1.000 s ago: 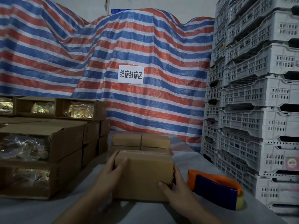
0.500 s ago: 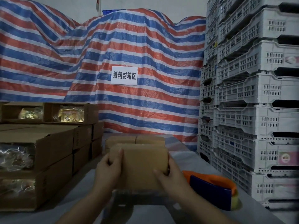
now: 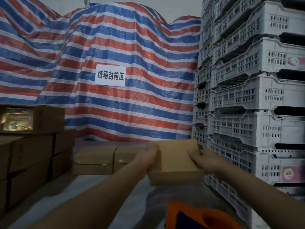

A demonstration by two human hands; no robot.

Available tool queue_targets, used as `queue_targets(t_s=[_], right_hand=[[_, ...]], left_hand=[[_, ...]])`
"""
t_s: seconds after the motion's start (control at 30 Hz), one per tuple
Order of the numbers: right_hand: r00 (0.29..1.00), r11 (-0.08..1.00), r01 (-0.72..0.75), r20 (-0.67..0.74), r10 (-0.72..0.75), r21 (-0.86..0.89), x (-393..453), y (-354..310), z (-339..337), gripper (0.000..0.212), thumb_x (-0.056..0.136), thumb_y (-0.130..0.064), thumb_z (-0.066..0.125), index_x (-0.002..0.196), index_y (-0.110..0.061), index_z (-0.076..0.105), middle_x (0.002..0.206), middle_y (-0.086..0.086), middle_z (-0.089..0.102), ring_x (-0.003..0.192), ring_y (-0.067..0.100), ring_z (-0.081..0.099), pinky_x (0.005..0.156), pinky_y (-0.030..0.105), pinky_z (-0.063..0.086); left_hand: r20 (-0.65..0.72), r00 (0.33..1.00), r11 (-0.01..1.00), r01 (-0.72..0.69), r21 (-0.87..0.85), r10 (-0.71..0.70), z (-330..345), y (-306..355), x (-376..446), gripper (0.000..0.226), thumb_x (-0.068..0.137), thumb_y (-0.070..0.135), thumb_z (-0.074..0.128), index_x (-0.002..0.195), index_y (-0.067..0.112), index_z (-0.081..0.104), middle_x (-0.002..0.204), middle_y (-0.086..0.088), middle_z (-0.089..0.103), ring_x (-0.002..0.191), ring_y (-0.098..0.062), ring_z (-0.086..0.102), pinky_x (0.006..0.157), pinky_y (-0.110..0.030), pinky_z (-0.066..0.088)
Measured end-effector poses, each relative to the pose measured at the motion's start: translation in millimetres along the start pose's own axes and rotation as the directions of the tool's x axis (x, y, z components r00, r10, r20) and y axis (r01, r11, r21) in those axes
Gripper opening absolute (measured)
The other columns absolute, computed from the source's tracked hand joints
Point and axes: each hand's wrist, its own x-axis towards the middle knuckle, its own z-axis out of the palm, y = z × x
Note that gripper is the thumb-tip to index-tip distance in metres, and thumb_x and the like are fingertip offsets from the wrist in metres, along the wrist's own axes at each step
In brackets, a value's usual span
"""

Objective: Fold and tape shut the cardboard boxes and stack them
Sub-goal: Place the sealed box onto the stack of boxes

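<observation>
Cardboard is being carried here: a small closed box is being held in the air by both hands, above the far right part of the tabletop and just in front of the white crates stacked along the right edge. The box is being gripped at its left side by the left hand, fingers curled over the top edge, and at its right side by the right hand, whose fingers are being pressed onto the top face with the thumb apparently underneath. Whether tape has been run across its seam cannot be told, since the picture is blurred.

Two more closed boxes are lying side by side and touching each other near the far edge of the tabletop, to the left of the held one. Judging by this, the stacking step is being carried out, and the held box is probably being taken either on top of that pair or into the free spot to their right.

For the step to be done well, the box should be kept level and lowered squarely, so that its edges are being lined up with those of its neighbours. Fingers should be withdrawn from underneath only as the weight is being taken by the surface below. Contact with the crates on the right should be avoided. The orange tape dispenser is lying at the near edge, well clear of the path.
</observation>
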Motion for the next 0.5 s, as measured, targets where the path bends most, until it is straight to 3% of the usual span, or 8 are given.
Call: queue_targets(t_s=[0.03, 0.07, 0.13, 0.2, 0.3, 0.37, 0.43, 0.5], right_hand=[[0.999, 0.999, -0.035, 0.015, 0.035, -0.019, 10.9, 13.3, 2.5, 0.046, 0.104, -0.041, 0.046, 0.130, -0.005, 0.058, 0.098, 0.001, 0.064, 0.082, 0.014, 0.061, 0.063, 0.012, 0.050], [0.996, 0.996, -0.087, 0.027, 0.088, -0.032, 23.0, 26.4, 7.0, 0.044, 0.106, -0.039, 0.043, 0.129, -0.005, 0.058, 0.098, 0.004, 0.064, 0.083, 0.017, 0.062, 0.063, 0.012, 0.051], [0.976, 0.976, -0.214, 0.032, 0.215, -0.033, 50.0, 49.3, 16.7, 0.043, 0.108, -0.033, 0.038, 0.132, 0.000, 0.054, 0.122, 0.019, 0.062, 0.107, 0.032, 0.063, 0.086, 0.032, 0.055], [0.946, 0.946, -0.323, -0.012, 0.323, 0.003, 73.8, 68.0, 25.8, 0.045, 0.109, -0.030, 0.037, 0.135, 0.004, 0.052, 0.128, 0.025, 0.059, 0.118, 0.043, 0.058, 0.095, 0.046, 0.051], [0.952, 0.952, -0.304, -0.035, 0.305, 0.032, 102.3, 81.2, 35.2, 0.046, 0.103, -0.034, 0.046, 0.128, 0.002, 0.058, 0.102, 0.020, 0.062, 0.112, 0.046, 0.063, 0.078, 0.041, 0.052], [0.945, 0.946, -0.319, -0.049, 0.322, 0.066, 118.9, 83.1, 39.0, 0.047, 0.101, -0.036, 0.048, 0.128, 0.001, 0.059, 0.110, 0.024, 0.066, 0.109, 0.046, 0.064, 0.077, 0.041, 0.053], [0.919, 0.915, -0.380, -0.057, 0.390, 0.136, 134.9, 82.8, 44.4, 0.050, 0.102, -0.039, 0.047, 0.133, 0.000, 0.055, 0.126, 0.029, 0.059, 0.111, 0.046, 0.062, 0.087, 0.046, 0.055], [0.906, 0.905, -0.402, -0.082, 0.415, 0.142, 147.5, 80.1, 48.4, 0.058, 0.103, -0.043, 0.043, 0.141, 0.001, 0.048, 0.138, 0.027, 0.052, 0.115, 0.045, 0.058, 0.093, 0.052, 0.054]], left_hand=[[0.060, 0.997, 0.999, 0.046, -0.009, -0.046, 9.1, -10.5, 10.0, 0.038, 0.100, 0.044, 0.047, 0.115, 0.010, 0.056, 0.100, -0.006, 0.062, 0.091, -0.022, 0.061, 0.076, -0.036, 0.052], [0.106, 0.991, 0.996, 0.085, -0.013, -0.083, 17.0, -21.5, 19.4, 0.037, 0.101, 0.042, 0.048, 0.117, 0.010, 0.058, 0.103, -0.009, 0.065, 0.095, -0.024, 0.063, 0.082, -0.037, 0.054], [0.149, 0.982, 0.993, 0.117, 0.012, -0.118, 30.3, -42.7, 36.6, 0.037, 0.100, 0.038, 0.051, 0.123, 0.010, 0.058, 0.110, -0.010, 0.064, 0.100, -0.024, 0.063, 0.087, -0.037, 0.053], [0.119, 0.990, 0.987, 0.059, 0.148, -0.077, 39.2, -59.3, 51.8, 0.042, 0.097, 0.039, 0.052, 0.130, 0.013, 0.053, 0.115, -0.009, 0.061, 0.104, -0.024, 0.059, 0.088, -0.037, 0.049], [0.042, 0.999, 0.945, -0.035, 0.327, 0.022, 43.8, -70.3, 71.5, 0.046, 0.096, 0.047, 0.047, 0.127, 0.014, 0.055, 0.118, -0.011, 0.061, 0.106, -0.024, 0.059, 0.090, -0.038, 0.049], [0.039, 0.995, 0.905, -0.100, 0.413, 0.092, 43.6, -71.4, 83.2, 0.037, 0.096, 0.050, 0.045, 0.106, 0.019, 0.062, 0.104, -0.008, 0.066, 0.095, -0.022, 0.064, 0.085, -0.038, 0.054], [-0.011, 0.976, 0.788, -0.169, 0.593, 0.218, 42.0, -71.4, 96.6, 0.040, 0.096, 0.055, 0.044, 0.094, 0.020, 0.063, 0.095, -0.003, 0.067, 0.088, -0.017, 0.065, 0.085, -0.040, 0.056], [-0.031, 0.918, 0.586, -0.226, 0.778, 0.395, 41.5, -70.2, 112.1, 0.049, 0.094, 0.061, 0.042, 0.110, 0.019, 0.062, 0.113, -0.002, 0.063, 0.107, -0.018, 0.059, 0.098, -0.041, 0.048]])
